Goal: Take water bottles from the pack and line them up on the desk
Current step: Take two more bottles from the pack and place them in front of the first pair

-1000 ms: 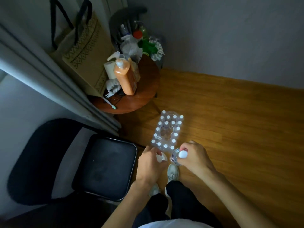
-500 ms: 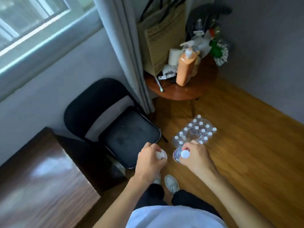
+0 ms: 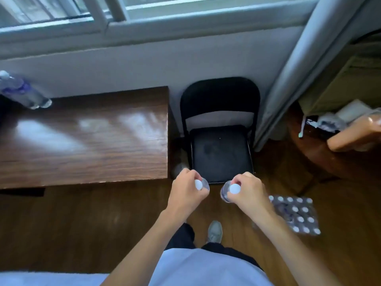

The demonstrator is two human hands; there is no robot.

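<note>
A: Bottles, where are they?

B: Two in transit; left hand (image 3: 186, 190) is wrapped round the neck of one bottle (image 3: 201, 185), white cap up; right hand (image 3: 248, 191) grips a second bottle (image 3: 231, 190) the same way; both hang over the floor, just near of the black chair (image 3: 220, 141), right of the desk (image 3: 82, 137) edge.

A: And the pack?

B: On the floor (image 3: 82, 223) at the right, just behind the right forearm; pack (image 3: 296, 215) w/ plenty of white caps showing thru the wrap; exact count I can't tell, it's blurred.

A: Anything on the desk already?

B: Far-left corner has bottles on desk (image 3: 22, 91), clear w/ blue labels; looks like two at least, standing close together by the wall; blurred, so no firm count.

A: So progress?

B: Early, I'd judge; a start of a row at the far left, two more in hand, most of the pack untouched; lots of trips left.

A: Hands again, how tight?

B: Both clenched; fingers curled fully over the bottle shoulders, thumbs near the caps; nothing loose, neither hand free.

A: Next move needs what?

B: My guess: swing left to the desk, set each down upright next to the ones at the far corner; desk top is glossy, so place gently, keep the line straight.

A: Other stuff around?

B: Window (image 3: 144, 13) far; curtain (image 3: 299, 69) at right; round side table (image 3: 329, 159) w/ an orange bottle (image 3: 354, 135) far right; person's shoe (image 3: 214, 232) near.
</note>
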